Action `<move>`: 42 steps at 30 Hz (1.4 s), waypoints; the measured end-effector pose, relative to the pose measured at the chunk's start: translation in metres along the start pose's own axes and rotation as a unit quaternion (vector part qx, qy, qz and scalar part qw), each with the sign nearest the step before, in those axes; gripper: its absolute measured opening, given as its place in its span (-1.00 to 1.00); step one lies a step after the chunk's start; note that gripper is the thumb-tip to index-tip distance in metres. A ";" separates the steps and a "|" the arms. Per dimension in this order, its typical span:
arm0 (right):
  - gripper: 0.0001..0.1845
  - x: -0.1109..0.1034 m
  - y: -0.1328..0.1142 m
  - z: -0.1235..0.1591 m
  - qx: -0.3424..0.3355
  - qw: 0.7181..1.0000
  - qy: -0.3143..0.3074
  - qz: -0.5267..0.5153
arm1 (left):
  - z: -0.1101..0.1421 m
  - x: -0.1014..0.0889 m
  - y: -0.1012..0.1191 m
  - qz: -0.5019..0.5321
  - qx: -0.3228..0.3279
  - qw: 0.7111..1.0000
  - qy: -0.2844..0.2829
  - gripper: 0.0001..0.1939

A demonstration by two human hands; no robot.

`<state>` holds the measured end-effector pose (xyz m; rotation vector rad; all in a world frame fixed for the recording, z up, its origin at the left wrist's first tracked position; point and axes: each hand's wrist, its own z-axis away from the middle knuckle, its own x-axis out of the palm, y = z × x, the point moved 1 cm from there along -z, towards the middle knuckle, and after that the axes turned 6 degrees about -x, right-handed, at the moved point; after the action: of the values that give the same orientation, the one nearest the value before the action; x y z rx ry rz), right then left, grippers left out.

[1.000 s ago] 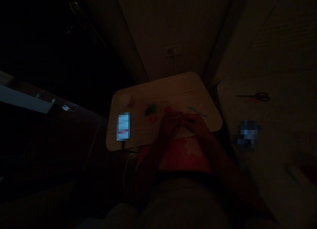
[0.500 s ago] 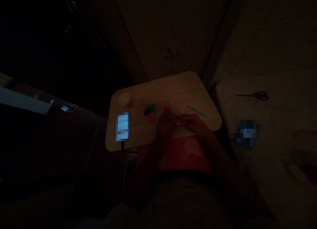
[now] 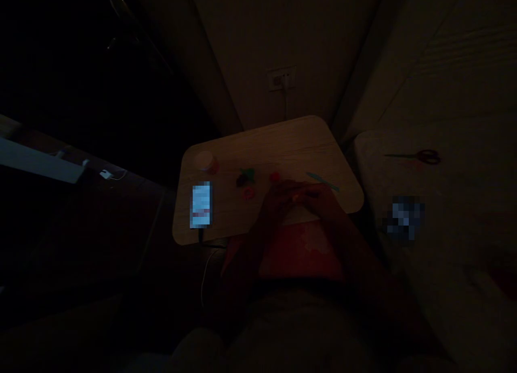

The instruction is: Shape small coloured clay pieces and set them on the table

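Note:
The room is very dark. My left hand (image 3: 278, 199) and my right hand (image 3: 322, 202) meet over the table's near edge, fingers bent together. Between their fingertips shows a small orange lump (image 3: 296, 197) that looks like modelling clay; the fingers hide most of it. Just beyond my left hand lies a small red piece (image 3: 275, 176). Left of it are a green piece (image 3: 247, 174), a dark piece (image 3: 241, 181) and a red ring-shaped piece (image 3: 249, 193). A teal plastic knife (image 3: 323, 182) rests beyond my right hand.
On the wooden table (image 3: 283, 141) stand a pale round tub (image 3: 204, 160) and a lit phone (image 3: 201, 205) with a cable. Scissors (image 3: 418, 156) and a blurred-out device (image 3: 405, 218) lie on the pale surface at right. A wall socket (image 3: 281, 79) holds a plug.
Both hands have shifted slightly, and the orange lump shows a little further right and higher between the fingers. The view has moved a little and looks darker. The table pieces lie as before.

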<state>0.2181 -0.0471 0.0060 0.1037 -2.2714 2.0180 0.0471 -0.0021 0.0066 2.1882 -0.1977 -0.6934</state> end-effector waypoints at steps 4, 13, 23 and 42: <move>-0.70 0.005 -0.003 0.003 0.014 1.000 -0.023 0.006 | 0.002 -0.004 0.002 0.029 -0.028 0.998 0.046 -0.67; -0.58 0.006 0.007 0.000 -0.014 0.999 -0.017 0.044 | 0.004 -0.001 0.006 -0.034 -0.006 0.998 0.059 -0.72; -0.54 0.001 0.005 0.001 -0.031 0.998 -0.035 0.043 | 0.005 0.003 0.006 -0.056 -0.009 0.998 0.017 -0.64; -0.56 0.003 0.010 0.003 -0.019 0.999 0.018 0.039 | 0.009 -0.007 0.006 -0.071 -0.091 0.988 0.100 -0.54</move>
<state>0.2139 -0.0490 -0.0039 -0.0245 -2.3257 1.9961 0.0372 -0.0094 0.0090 2.0928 0.1224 -0.5427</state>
